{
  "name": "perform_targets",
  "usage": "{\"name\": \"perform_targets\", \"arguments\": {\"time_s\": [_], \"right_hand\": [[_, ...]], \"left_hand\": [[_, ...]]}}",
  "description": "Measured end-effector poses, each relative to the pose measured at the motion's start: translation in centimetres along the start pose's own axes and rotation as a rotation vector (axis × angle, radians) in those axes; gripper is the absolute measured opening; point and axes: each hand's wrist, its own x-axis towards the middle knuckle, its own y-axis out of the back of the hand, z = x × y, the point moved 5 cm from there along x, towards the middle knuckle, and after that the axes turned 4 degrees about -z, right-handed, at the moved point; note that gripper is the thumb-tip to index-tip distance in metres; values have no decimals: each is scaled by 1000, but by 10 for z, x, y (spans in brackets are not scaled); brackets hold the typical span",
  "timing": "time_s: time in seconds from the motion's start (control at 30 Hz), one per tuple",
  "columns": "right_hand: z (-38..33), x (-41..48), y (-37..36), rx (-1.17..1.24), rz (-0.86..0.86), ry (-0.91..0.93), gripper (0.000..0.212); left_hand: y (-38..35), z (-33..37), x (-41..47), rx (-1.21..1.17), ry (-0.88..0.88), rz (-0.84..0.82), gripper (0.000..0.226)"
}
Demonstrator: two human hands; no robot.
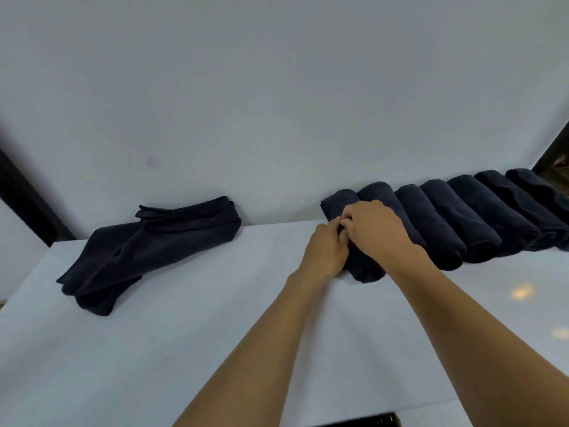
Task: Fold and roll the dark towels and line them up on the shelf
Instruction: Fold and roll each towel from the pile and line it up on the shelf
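Observation:
Several dark rolled towels [462,217] lie side by side along the back right of the white shelf [184,334]. The leftmost rolled towel [365,271] is under both hands. My left hand [326,252] grips its left side with curled fingers. My right hand [374,228] lies over its top, fingers curled and pinching the cloth where the two hands meet. A loosely folded dark towel [144,251] lies apart at the back left, untouched.
A pale wall [277,103] rises right behind the shelf. Dark frame posts stand at the far left [27,198] and far right [554,149]. A dark object [363,422] peeks in at the shelf's front edge.

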Motion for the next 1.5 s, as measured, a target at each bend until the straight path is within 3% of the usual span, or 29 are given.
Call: {"name": "perform_targets", "arguments": {"time_s": [0.07, 0.2, 0.33, 0.47, 0.6, 0.73, 0.93, 1.23, 1.33, 1.5], "right_hand": [[-23, 3, 2, -55, 53, 32, 16], [-102, 9, -3, 317, 32, 296, 29], [-188, 20, -11, 512, -80, 484, 32], [-256, 35, -20, 400, -122, 605, 37], [-294, 52, -44, 164, -192, 634, 34], [-310, 60, -51, 55, -40, 650, 21], [-299, 55, 13, 474, 68, 653, 21], [-227, 6, 206, 1030, 218, 711, 13], [-198, -14, 242, 1044, 291, 715, 17], [-165, -32, 258, 900, 355, 669, 17]], "left_hand": [[29, -13, -8, 32, -26, 12, 34], [126, -48, -33, 345, 16, 388, 25], [225, -93, -72, 540, 244, 681, 22], [265, -143, -90, 522, 453, 549, 30], [271, -163, -85, 450, 371, 526, 27], [280, -164, -79, 361, 272, 589, 12], [311, -117, -92, 83, 80, 670, 10], [362, 72, -121, -44, -271, 601, 15], [358, 109, -127, -98, -332, 491, 14], [336, 134, -126, -149, -346, 490, 27]]}}
